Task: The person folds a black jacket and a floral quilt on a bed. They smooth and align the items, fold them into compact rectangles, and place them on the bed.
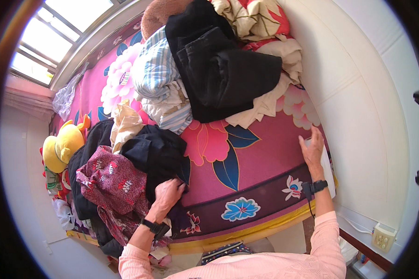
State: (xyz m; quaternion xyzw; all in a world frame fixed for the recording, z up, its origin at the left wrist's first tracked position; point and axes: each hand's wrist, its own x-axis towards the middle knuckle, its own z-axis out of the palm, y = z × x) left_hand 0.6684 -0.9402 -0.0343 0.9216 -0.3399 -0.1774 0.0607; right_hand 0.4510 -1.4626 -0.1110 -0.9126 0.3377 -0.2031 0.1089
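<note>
My left hand point(168, 195) rests on the right edge of a black garment point(157, 150), its fingers curled at the cloth; whether they grip it is hard to tell. A maroon patterned garment point(112, 178) lies just left of it, with a cream cloth point(126, 123) above. My right hand point(312, 144) is at the bed's right side, fingers apart, over the top end of a white flat object point(328, 171) by the wall. Folded black trousers point(227, 73) lie on a black cloth farther up the bed, beside a blue-and-white striped cloth point(157, 69).
A pink floral blanket point(265, 153) covers the bed. A yellow plush toy point(65, 146) and a clear plastic bag point(68, 96) lie at the left. A red-and-cream quilt point(254, 17) is bundled at the far end. A socket box point(384, 237) stands by the right wall.
</note>
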